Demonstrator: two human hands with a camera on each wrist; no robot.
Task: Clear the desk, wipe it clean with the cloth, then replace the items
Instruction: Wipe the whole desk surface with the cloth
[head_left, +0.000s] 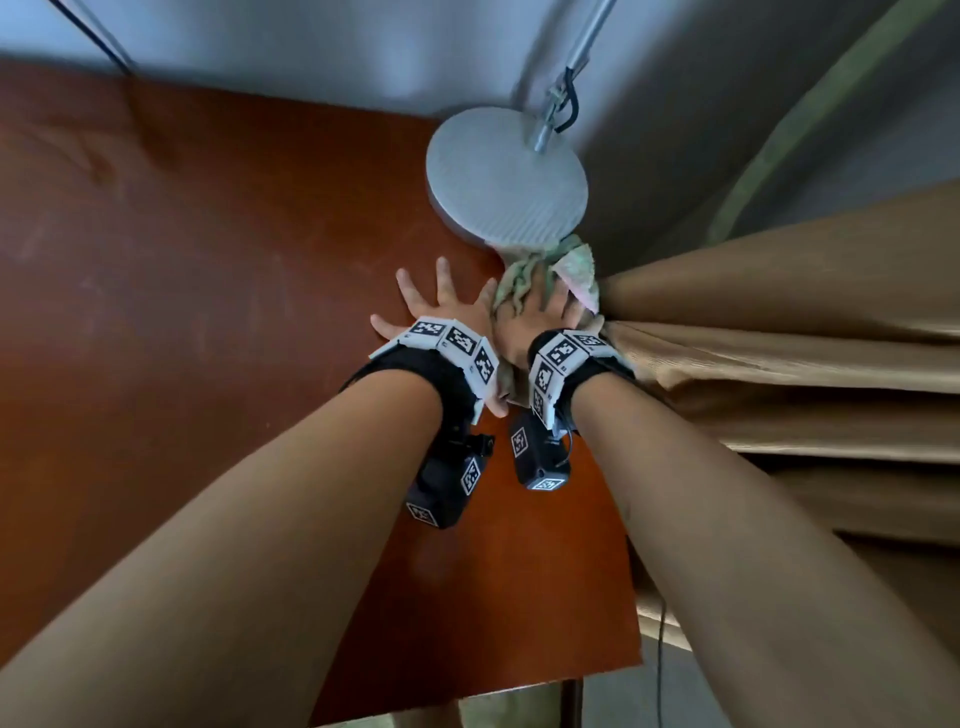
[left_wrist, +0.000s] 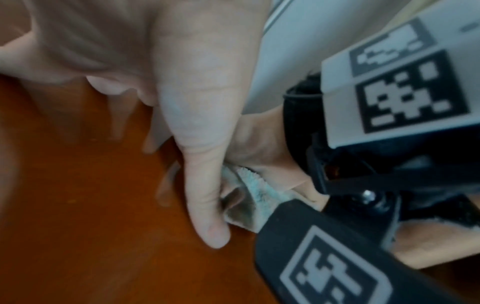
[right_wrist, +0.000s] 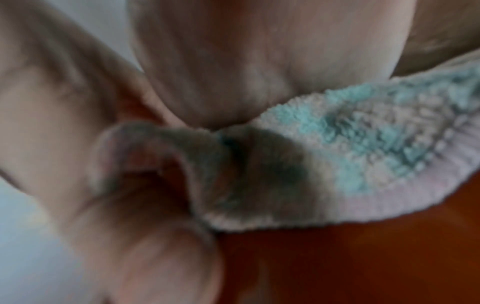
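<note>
The red-brown desk (head_left: 208, 312) lies under both hands. My right hand (head_left: 540, 317) presses flat on a crumpled green, white and pink cloth (head_left: 576, 260) at the desk's far right, against the lamp base. In the right wrist view the cloth (right_wrist: 337, 144) bunches under my palm (right_wrist: 233, 61). My left hand (head_left: 441, 306) lies just to the left with fingers spread flat on the wood. Its thumb (left_wrist: 202, 164) reaches back and touches the near edge of the cloth (left_wrist: 249, 197).
A round grey lamp base (head_left: 506, 182) with a metal pole (head_left: 587, 41) stands at the back right corner, touching the cloth. A tan curtain (head_left: 779, 338) hangs against the desk's right edge. A grey wall runs behind. A thin cable (head_left: 661, 649) hangs at the right.
</note>
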